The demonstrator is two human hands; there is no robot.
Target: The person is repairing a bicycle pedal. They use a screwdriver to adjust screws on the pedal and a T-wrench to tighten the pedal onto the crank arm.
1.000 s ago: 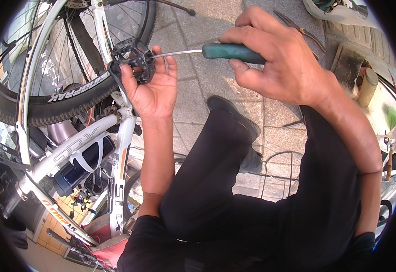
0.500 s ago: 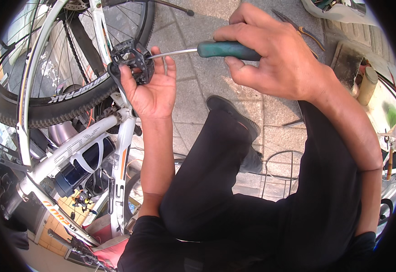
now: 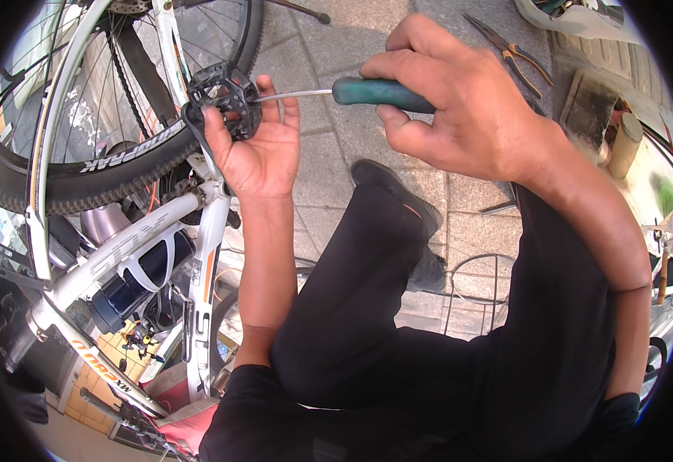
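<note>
My left hand (image 3: 263, 165) is closed round a black bicycle pedal (image 3: 245, 98) beside the rear wheel. The thumb presses the pedal's near side, and two fingers stick up past its right side. My right hand (image 3: 479, 115) grips the green handle of a screwdriver (image 3: 375, 92), held nearly level. Its metal shaft passes in front of my left fingers to the outer end of the pedal. The exact seat of the tip is too small to make out. The pedal belongs to a white bicycle (image 3: 213, 231) that lies with its wheel toward the far left.
The tyre (image 3: 67, 185) and the frame's bottle cage with a dark bottle (image 3: 132, 289) fill the left side. On the paving at the far right lie pliers (image 3: 515, 58) with orange and black handles. A pale cylinder (image 3: 624, 146) stands near a tray at right. My shoe (image 3: 394, 192) rests mid-floor.
My right hand and the screwdriver handle have shifted slightly left and a little nearer, uncovering more of the pliers. The left hand and the pedal have hardly moved.
</note>
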